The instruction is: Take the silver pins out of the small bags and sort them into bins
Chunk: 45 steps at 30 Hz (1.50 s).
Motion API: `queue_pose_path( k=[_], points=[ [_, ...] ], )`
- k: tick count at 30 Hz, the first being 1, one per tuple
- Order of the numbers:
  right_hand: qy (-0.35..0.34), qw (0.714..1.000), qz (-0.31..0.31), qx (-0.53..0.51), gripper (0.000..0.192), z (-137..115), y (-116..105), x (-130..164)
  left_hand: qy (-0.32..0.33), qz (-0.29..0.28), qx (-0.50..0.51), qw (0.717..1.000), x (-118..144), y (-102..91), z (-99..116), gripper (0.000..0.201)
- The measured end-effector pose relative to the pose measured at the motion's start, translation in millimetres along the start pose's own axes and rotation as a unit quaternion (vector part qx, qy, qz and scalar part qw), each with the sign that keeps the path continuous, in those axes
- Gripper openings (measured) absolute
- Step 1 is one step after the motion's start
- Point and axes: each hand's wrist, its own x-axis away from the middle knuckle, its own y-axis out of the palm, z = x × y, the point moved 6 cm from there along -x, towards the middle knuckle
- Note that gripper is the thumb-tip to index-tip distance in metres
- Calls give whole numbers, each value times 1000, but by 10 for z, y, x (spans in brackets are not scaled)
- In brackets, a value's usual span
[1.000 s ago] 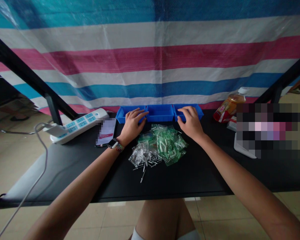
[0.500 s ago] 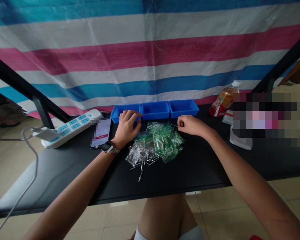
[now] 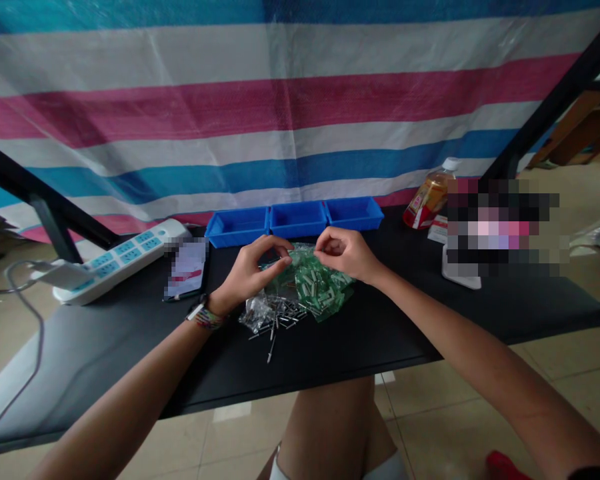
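- Our left hand (image 3: pixel 253 270) and right hand (image 3: pixel 344 253) meet at mid-frame over the pile of green packets (image 3: pixel 316 285), fingers curled and pinching at its top edge.
- We cannot tell whether either hand grips a packet.
- Loose metal pins (image 3: pixel 273 320) lie just below-left.
- Three blue trays (image 3: pixel 294 219) sit above the pile.

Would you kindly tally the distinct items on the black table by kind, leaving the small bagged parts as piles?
Blue trays: 3
Power strips: 1
Phones: 1
Drink bottles: 1
Piles of green-tinted bags: 1
Piles of clear bags with metal pins: 1
Total: 8
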Motion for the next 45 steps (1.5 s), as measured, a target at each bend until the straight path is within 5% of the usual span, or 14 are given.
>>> queue_pose_path(
  k=[16,45],
  points=[
    [39,991,14,-125,26,18,173,57,20,23,15,999,-7,-20,88,20],
    [53,991,28,-120,38,72,175,52,-27,18,112,993,-6,27,32,23]
  ],
)
